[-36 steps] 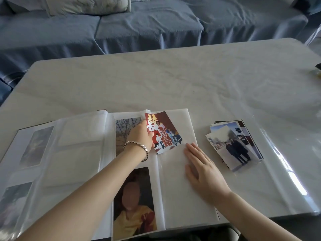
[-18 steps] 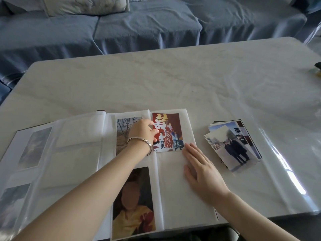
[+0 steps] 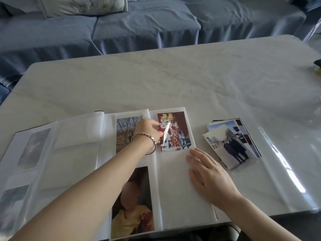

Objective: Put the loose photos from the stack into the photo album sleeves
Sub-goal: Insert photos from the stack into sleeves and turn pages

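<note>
**A:** Table (image 3: pixel 173 75): open album (image 3: pixel 175 197); stack (image 3: pixel 232 146) just right of it.

**B:** The photo?

**A:** Red photo (image 3: pixel 177 134), upright in the right page's top sleeve. Left hand (image 3: pixel 149 131) pinches the clear film (image 3: pixel 165 134) at the photo's left edge. Right hand (image 3: pixel 208 176) lies flat, fingers straight, on the bare page below.

**B:** Step?

**A:** Seating, likely. Next: release the film, smooth it, reach for the stack.

**B:** Change?

**A:** A second ago the photo sat tilted; now it is square.

album (image 3: pixel 78 153) cut at left edge, stack (image 3: pixel 231 146) mostly hidden under its top photo; dark object (image 3: pixel 318 64) cropped
</note>
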Demonstrator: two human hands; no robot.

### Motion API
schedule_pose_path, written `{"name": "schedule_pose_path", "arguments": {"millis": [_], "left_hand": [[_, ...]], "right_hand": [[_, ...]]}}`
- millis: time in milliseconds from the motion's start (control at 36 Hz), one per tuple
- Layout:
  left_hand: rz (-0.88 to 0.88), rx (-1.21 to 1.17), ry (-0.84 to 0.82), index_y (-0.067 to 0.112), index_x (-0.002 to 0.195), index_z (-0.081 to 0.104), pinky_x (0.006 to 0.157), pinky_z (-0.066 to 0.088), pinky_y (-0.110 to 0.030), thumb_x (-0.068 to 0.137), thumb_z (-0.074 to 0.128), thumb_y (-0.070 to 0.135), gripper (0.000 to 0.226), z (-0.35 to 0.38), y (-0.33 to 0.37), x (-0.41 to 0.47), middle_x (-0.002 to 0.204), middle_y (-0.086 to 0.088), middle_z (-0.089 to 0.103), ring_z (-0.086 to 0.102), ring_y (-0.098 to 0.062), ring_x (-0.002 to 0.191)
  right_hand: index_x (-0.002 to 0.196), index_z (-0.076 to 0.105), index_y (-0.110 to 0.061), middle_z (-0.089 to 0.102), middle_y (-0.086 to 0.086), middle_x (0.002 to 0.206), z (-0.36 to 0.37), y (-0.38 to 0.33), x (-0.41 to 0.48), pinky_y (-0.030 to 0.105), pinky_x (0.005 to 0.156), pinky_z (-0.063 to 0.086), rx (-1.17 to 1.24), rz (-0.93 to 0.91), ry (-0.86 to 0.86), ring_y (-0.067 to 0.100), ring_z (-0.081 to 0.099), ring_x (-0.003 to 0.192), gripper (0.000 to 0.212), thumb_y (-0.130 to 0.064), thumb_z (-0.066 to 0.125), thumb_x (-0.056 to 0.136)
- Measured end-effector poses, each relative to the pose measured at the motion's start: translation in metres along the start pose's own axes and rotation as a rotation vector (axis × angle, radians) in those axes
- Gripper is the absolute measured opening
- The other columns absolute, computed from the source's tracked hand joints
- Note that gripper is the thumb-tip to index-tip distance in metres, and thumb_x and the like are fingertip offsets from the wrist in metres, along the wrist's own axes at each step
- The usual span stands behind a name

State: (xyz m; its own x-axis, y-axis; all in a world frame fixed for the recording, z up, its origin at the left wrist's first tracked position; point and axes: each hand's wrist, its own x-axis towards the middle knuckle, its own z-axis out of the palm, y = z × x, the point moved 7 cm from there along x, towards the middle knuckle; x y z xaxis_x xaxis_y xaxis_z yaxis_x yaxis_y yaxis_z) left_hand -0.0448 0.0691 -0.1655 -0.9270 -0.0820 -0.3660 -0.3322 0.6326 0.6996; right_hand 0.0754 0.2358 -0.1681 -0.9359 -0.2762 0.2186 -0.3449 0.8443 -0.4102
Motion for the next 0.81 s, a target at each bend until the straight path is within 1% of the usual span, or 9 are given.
{"name": "schedule_pose_path", "arguments": {"millis": [83, 139, 250, 417, 500, 583, 694, 750, 806], "left_hand": [[-0.028, -0.084, -0.043, 0.004, 0.124, 0.057, 0.059, 0.057, -0.022, 0.081, 0.066, -0.004, 0.044, 0.006, -0.001, -0.002, 0.096, -0.014, 0.07, 0.066, -0.018, 0.066], [-0.021, -0.099, -0.061, 0.003, 0.123, 0.057, 0.048, 0.051, -0.012, 0.081, 0.066, -0.006, 0.044, 0.006, 0.0, -0.003, 0.082, -0.006, 0.066, 0.061, -0.011, 0.06], [-0.056, -0.147, -0.118, 0.002, 0.124, 0.056, 0.056, 0.056, -0.02, 0.076, 0.069, -0.009, 0.051, 0.004, -0.004, -0.002, 0.076, -0.005, 0.062, 0.062, -0.014, 0.061], [0.019, -0.108, -0.077, -0.001, 0.124, 0.055, 0.046, 0.05, -0.012, 0.075, 0.07, -0.009, 0.052, 0.003, -0.001, -0.002, 0.079, -0.004, 0.061, 0.061, -0.012, 0.055], [0.034, -0.101, -0.033, 0.003, 0.123, 0.058, 0.054, 0.055, -0.018, 0.075, 0.072, -0.005, 0.05, 0.003, -0.003, -0.002, 0.077, -0.001, 0.063, 0.062, -0.012, 0.055], [0.112, 0.045, 0.025, 0.007, 0.122, 0.058, 0.077, 0.053, -0.028, 0.079, 0.072, 0.005, 0.046, 0.001, 0.005, -0.007, 0.083, -0.002, 0.069, 0.063, -0.012, 0.065], [0.315, 0.298, 0.193, 0.011, 0.136, 0.044, 0.096, 0.04, -0.025, 0.088, 0.058, 0.004, 0.051, -0.002, 0.02, -0.025, 0.125, -0.006, 0.059, 0.057, -0.018, 0.11], [0.449, 0.346, 0.224, 0.009, 0.137, 0.043, 0.104, 0.024, -0.018, 0.088, 0.058, 0.004, 0.052, 0.001, 0.024, -0.039, 0.139, -0.007, 0.046, 0.044, -0.019, 0.128], [0.534, 0.415, 0.173, 0.01, 0.137, 0.043, 0.108, 0.014, -0.019, 0.089, 0.06, 0.012, 0.051, 0.009, 0.018, -0.049, 0.148, -0.007, 0.034, 0.031, -0.018, 0.137]], "right_hand": [[0.112, 0.067, -0.006, 0.061, 0.009, 0.125, -0.003, 0.004, -0.003, 0.046, 0.086, 0.053, -0.024, -0.028, -0.015, 0.027, 0.058, 0.116, 0.035, -0.013, 0.072, 0.078], [0.112, 0.067, -0.006, 0.061, 0.009, 0.124, -0.003, 0.005, -0.003, 0.046, 0.086, 0.053, -0.029, -0.041, -0.018, 0.026, 0.058, 0.115, 0.034, -0.013, 0.071, 0.079], [0.112, 0.067, -0.005, 0.061, 0.009, 0.124, -0.003, 0.005, -0.003, 0.045, 0.087, 0.053, -0.024, -0.052, -0.022, 0.026, 0.057, 0.117, 0.034, -0.013, 0.071, 0.08], [0.114, 0.066, -0.005, 0.06, 0.009, 0.126, -0.002, 0.005, -0.005, 0.045, 0.087, 0.053, -0.011, -0.039, -0.038, 0.025, 0.055, 0.119, 0.034, -0.013, 0.07, 0.081], [0.114, 0.066, -0.005, 0.06, 0.009, 0.125, -0.004, 0.005, -0.004, 0.047, 0.088, 0.052, -0.008, -0.023, -0.06, 0.026, 0.055, 0.119, 0.033, -0.013, 0.069, 0.082], [0.103, 0.071, -0.008, 0.065, 0.008, 0.116, -0.012, 0.005, 0.0, 0.046, 0.086, 0.053, 0.013, -0.013, -0.044, 0.025, 0.062, 0.108, 0.027, -0.008, 0.075, 0.076], [0.089, 0.073, -0.004, 0.069, 0.012, 0.103, -0.039, 0.018, 0.008, 0.046, 0.081, 0.053, -0.007, 0.052, 0.103, 0.03, 0.067, 0.092, 0.026, 0.006, 0.078, 0.065], [0.094, 0.072, -0.003, 0.066, 0.016, 0.109, -0.051, 0.034, 0.009, 0.047, 0.083, 0.051, -0.034, 0.172, 0.164, 0.035, 0.064, 0.098, 0.028, 0.003, 0.077, 0.067], [0.11, 0.067, -0.006, 0.058, 0.014, 0.126, -0.053, 0.055, 0.008, 0.043, 0.094, 0.044, -0.052, 0.335, 0.114, 0.033, 0.055, 0.115, 0.035, -0.014, 0.073, 0.077]]}}
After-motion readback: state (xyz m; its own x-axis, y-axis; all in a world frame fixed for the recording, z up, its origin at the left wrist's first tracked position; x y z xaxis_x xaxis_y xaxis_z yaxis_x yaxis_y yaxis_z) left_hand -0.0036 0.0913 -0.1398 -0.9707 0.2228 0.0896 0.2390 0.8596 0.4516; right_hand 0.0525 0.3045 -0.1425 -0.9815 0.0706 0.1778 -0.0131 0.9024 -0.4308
